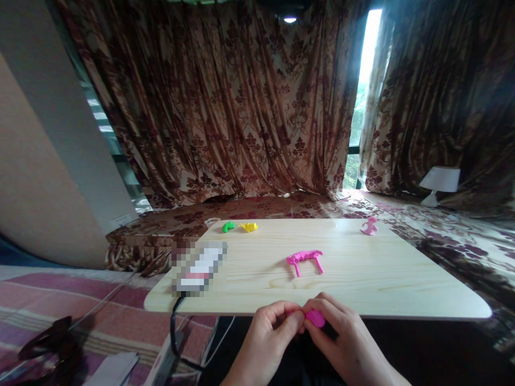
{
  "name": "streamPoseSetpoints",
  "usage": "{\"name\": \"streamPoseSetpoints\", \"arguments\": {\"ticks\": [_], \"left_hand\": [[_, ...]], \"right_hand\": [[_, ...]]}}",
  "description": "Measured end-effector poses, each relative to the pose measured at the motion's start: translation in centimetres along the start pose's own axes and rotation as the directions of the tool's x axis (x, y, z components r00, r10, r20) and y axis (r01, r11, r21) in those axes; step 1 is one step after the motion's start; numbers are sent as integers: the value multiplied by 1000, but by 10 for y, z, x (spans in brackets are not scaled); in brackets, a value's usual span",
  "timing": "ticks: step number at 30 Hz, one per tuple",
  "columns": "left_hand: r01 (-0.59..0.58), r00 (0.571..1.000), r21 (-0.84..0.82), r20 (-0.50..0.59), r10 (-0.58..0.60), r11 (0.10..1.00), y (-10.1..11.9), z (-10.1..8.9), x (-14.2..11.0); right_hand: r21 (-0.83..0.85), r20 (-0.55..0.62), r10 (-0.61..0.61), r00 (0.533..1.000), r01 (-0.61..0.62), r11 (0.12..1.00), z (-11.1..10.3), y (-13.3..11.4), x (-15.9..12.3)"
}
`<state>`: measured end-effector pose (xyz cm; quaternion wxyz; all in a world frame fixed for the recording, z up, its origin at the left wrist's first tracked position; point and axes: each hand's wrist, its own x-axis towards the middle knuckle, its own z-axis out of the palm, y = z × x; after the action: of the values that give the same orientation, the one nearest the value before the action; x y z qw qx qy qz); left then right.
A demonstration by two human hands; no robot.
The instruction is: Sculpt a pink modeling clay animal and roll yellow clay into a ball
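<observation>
The left hand [271, 332] and right hand [344, 329] meet low in the view, their fingertips close together. Both are curled into a pinch. The left thumb [294, 323] points inward, its index finger [277, 306] bent above it. The right hand's fingers arch over toward the left. The bare wrists spread apart below, and both forearms run down out of view.
</observation>
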<state>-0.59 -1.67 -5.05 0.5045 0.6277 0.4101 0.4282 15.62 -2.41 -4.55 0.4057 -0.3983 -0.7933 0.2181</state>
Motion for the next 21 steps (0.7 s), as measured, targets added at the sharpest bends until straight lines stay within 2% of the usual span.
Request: {"name": "streamPoseSetpoints", "arguments": {"ticks": [3, 6, 8, 10, 12, 15, 17, 19, 21], "left_hand": [[-4, 1000, 94, -23, 6, 996, 6, 2, -5], [-8, 1000, 204, -21, 12, 979, 14, -1, -10], [-60, 996, 305, -45, 77, 951, 16, -11, -4], [-148, 966, 467, -123, 229, 872, 10, -26, 16], [-149, 904, 699, -189, 382, 700, -2, -44, 45], [-82, 887, 775, -230, 400, 627, -23, -66, 87], [-58, 886, 793, -238, 397, 606, -33, -74, 101], [-52, 881, 805, -242, 407, 591, -35, -77, 101], [-51, 865, 807, -258, 430, 588, -31, -74, 90]], "right_hand": [[-43, -25, 28, 999, -29, 999, 1, 8, 0], [-83, -162, 88, 983, -102, 991, -6, 26, 0], [-38, -243, 178, 953, -193, 980, -15, 39, 0], [73, -253, 285, 925, -276, 958, -24, 46, -1], [186, -214, 348, 913, -312, 932, -32, 47, -2], [293, -163, 372, 914, -316, 903, -37, 41, -5], [345, -162, 369, 915, -298, 890, -36, 41, -6], [393, -205, 342, 917, -243, 887, -34, 43, -6], [430, -273, 316, 909, -179, 885, -30, 45, -5]]}}
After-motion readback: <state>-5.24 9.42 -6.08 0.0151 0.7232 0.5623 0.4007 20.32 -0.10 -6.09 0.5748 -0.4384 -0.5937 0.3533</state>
